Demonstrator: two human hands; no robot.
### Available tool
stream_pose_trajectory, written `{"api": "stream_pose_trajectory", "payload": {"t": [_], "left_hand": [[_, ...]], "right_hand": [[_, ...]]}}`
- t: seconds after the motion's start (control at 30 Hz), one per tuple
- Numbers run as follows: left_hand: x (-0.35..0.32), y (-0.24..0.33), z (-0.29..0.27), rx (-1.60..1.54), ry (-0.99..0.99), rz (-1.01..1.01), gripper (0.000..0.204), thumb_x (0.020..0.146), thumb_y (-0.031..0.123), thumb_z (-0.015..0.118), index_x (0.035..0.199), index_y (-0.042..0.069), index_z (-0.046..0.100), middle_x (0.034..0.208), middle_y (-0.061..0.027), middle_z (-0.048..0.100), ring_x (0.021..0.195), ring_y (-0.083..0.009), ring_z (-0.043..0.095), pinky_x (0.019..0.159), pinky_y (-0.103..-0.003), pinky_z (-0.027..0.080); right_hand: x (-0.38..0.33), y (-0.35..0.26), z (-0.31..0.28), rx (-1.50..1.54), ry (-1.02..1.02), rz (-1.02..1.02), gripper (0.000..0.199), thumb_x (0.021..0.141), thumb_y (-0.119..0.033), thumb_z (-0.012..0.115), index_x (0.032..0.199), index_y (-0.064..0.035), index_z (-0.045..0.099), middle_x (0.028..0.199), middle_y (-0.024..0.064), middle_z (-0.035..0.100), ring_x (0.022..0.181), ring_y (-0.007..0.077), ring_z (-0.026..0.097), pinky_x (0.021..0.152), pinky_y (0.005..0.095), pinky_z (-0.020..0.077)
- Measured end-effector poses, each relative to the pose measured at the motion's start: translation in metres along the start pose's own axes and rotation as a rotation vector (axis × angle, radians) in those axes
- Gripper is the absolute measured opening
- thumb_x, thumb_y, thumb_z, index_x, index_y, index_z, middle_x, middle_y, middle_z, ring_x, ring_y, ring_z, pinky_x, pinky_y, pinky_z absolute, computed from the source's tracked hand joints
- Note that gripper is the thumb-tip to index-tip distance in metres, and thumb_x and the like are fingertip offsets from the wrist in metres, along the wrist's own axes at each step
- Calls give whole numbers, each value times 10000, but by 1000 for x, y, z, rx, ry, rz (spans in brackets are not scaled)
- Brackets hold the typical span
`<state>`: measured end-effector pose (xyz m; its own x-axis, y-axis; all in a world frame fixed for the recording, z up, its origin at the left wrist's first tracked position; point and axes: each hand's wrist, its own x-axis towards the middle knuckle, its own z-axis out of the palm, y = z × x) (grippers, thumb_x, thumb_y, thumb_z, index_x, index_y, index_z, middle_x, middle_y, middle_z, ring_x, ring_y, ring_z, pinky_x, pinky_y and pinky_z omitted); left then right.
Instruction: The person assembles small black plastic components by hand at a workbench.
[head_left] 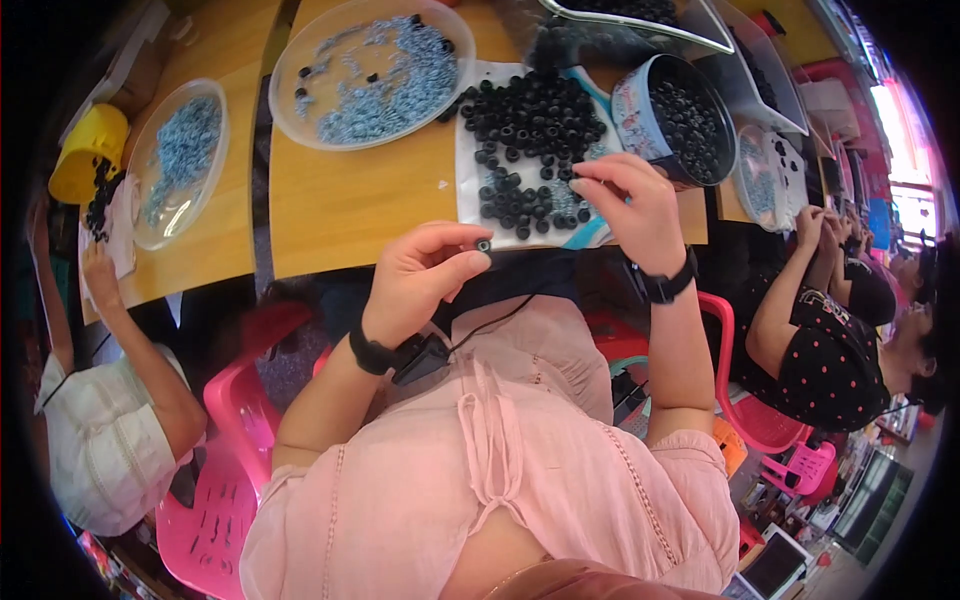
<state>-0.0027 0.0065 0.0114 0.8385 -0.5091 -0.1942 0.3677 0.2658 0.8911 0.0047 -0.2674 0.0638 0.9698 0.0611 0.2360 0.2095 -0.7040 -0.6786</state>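
Watching remotely, I log the surroundings. Far left: a yellow bucket [88, 152] lies tipped, dark pieces at its mouth; just beside it on the neighbouring wooden table [225, 35], a clear oval tray [185, 224] with a blue heap. Near these sits a co-worker in a white top [115, 440]. Left foreground: a pink slotted chair [203, 525]. Right side: I note a co-worker in a black dotted top [838, 370], another person beyond, partly hidden; a pink-red chair [765, 420] nearby. Bright window [912, 140] at upper right. Lower right: a pale-framed dark panel [776, 566], kind unclear to me.
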Motion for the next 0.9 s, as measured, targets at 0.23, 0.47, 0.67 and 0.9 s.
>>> {"api": "stream_pose_trajectory", "payload": {"t": [0.23, 0.47, 0.67, 0.9], "left_hand": [[-9, 7, 9, 44, 54, 61, 234, 857, 50, 747, 1088, 33, 720, 868, 28, 628, 651, -19, 539, 542, -170, 415], [-14, 11, 12, 229, 82, 234, 261, 828, 48, 774, 1079, 19, 709, 892, -12, 641, 734, -65, 584, 636, -211, 478], [-16, 11, 14, 355, 108, 423, 265, 819, 53, 774, 1074, 18, 708, 901, -53, 658, 757, -94, 608, 675, -229, 497], [-20, 16, 16, 330, 93, 342, 258, 823, 58, 770, 1067, 4, 706, 902, -58, 668, 754, -97, 607, 677, -232, 495]], "right_hand": [[-22, -61, 36, 245, -84, -205, 194, 831, 31, 691, 1014, -22, 728, 947, 113, 665, 799, 230, 647, 678, 283, 514], [-29, -78, 38, 286, -65, -163, 202, 832, 36, 689, 1021, -17, 735, 948, 116, 680, 798, 218, 664, 686, 271, 524], [-33, -80, 41, 250, -47, -193, 214, 821, 46, 696, 1022, -18, 735, 942, 113, 677, 802, 219, 662, 688, 277, 527], [-39, -77, 44, 269, -22, -184, 221, 819, 54, 699, 1024, -20, 734, 952, 106, 669, 813, 211, 655, 699, 280, 525]]}}
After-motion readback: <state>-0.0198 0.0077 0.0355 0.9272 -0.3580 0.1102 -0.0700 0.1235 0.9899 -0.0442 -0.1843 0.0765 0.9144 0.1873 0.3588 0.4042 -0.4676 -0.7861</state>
